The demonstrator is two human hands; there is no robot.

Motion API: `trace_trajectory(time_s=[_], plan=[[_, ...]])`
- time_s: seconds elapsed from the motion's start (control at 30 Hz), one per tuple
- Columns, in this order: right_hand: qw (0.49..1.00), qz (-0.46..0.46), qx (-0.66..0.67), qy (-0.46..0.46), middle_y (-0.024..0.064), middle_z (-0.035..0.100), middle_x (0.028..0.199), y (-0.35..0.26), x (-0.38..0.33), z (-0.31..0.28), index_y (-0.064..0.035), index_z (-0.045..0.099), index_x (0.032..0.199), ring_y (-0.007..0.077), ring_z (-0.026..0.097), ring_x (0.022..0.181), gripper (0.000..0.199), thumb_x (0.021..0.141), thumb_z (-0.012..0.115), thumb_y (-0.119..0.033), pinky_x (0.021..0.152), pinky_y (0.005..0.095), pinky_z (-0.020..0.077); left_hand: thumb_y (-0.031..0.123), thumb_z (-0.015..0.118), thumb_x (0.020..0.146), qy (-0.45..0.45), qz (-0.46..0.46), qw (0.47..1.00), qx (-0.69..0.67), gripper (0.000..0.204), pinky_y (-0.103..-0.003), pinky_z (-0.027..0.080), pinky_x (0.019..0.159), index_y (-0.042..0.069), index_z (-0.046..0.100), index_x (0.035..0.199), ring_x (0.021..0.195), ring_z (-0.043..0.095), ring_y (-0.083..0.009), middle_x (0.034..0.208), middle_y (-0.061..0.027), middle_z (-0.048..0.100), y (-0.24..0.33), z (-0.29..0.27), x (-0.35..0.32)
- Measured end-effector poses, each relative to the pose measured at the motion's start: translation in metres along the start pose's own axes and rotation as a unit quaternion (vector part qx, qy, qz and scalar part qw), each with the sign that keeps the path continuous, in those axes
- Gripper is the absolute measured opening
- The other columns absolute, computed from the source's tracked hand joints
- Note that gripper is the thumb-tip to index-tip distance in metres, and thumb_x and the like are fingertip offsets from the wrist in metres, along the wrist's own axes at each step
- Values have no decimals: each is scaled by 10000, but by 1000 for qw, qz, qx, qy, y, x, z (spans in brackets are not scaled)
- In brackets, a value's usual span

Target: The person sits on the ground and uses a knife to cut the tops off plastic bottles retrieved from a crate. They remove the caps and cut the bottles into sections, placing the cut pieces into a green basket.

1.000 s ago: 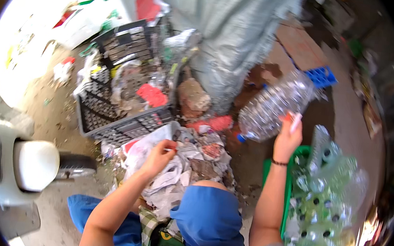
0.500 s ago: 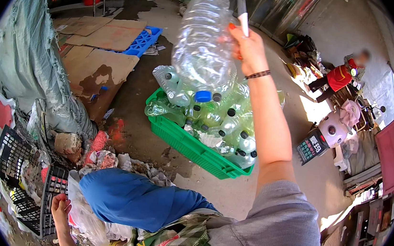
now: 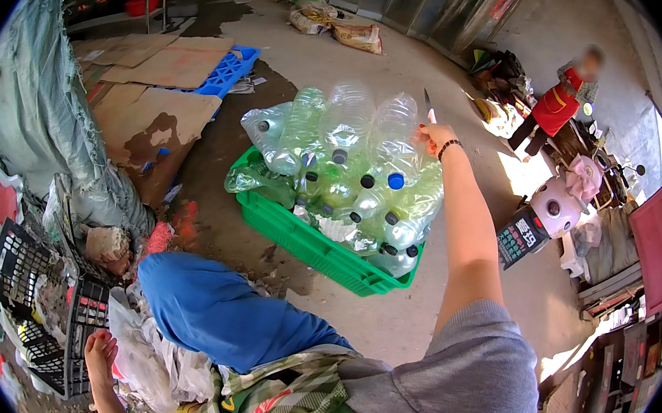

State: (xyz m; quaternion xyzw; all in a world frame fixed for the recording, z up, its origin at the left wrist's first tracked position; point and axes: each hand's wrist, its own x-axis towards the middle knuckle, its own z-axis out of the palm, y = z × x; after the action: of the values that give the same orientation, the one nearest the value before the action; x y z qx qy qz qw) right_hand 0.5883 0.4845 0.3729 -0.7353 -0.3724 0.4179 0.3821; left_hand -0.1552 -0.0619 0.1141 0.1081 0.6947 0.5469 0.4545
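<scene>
My right hand (image 3: pixel 441 140) is closed around the white handle of a knife (image 3: pixel 431 110), its blade pointing up. It is at the right side of a large clear plastic bottle (image 3: pixel 396 137) with a blue cap, which now lies on the heap; whether the fingers still touch it is hard to see. Under it, many clear and greenish plastic bottles (image 3: pixel 333 188), mostly dark-capped, fill a green plastic crate (image 3: pixel 306 251). Low at the left, my left hand (image 3: pixel 100 356) has its fingers curled in beside a black mesh crate (image 3: pixel 88 312); anything inside them is hidden.
Flattened cardboard (image 3: pixel 146 119) covers a blue pallet (image 3: pixel 228 72) at the left. Plastic bags (image 3: pixel 162 354) and rubble lie by my blue-covered knee (image 3: pixel 231 309). A person in a red vest (image 3: pixel 558 105) stands at the right, near a pink scooter (image 3: pixel 554 207). Sacks (image 3: pixel 357 37) lie at the back.
My right hand has come down with the knife, and the blue-capped bottle it held up is now on the heap in the green crate. My left hand has barely moved.
</scene>
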Motion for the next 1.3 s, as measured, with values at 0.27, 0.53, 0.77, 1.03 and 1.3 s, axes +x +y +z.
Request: trace_trajectory(time_s=[0.27,0.53,0.77,1.03,1.3], plan=[[978,-97,-141,122,151,695,843,-4,16,10,56,639,1003,156,449,402,195,896,613,-105,374,338,268,263,572,1001,20,-5,999,-31,238,-288,532,830,109,621,1176,960,652,-156,1096,-31,655,-12,-18,-4],[766,-498,-314,258,184,717,823,-61,3,38,13,715,1011,326,698,757,324,895,685,-288,710,402,525,143,510,971,67,6,995,-80,216,-329,567,820,79,646,1126,935,670,-172,1024,-32,669,1,-28,-39],[777,-575,-175,-186,68,692,958,-61,-181,220,29,675,1134,117,600,823,305,1021,571,-235,764,290,493,167,543,996,204,32,977,-52,179,-306,565,843,87,623,1133,951,668,-136,1056,-30,669,46,-116,-119],[552,-615,-215,-520,125,514,667,20,-429,534,11,565,882,241,494,579,232,982,606,-195,553,375,385,175,583,918,451,4,893,-9,214,-305,563,761,36,633,1072,893,678,-172,960,-81,680,-10,-245,-144],[442,-562,-266,-646,227,557,831,180,-539,766,-3,498,883,447,582,789,199,959,558,-177,674,508,439,233,602,903,520,-102,750,395,316,-486,510,942,80,611,1180,1109,619,-393,1210,-152,641,-41,-388,26]])
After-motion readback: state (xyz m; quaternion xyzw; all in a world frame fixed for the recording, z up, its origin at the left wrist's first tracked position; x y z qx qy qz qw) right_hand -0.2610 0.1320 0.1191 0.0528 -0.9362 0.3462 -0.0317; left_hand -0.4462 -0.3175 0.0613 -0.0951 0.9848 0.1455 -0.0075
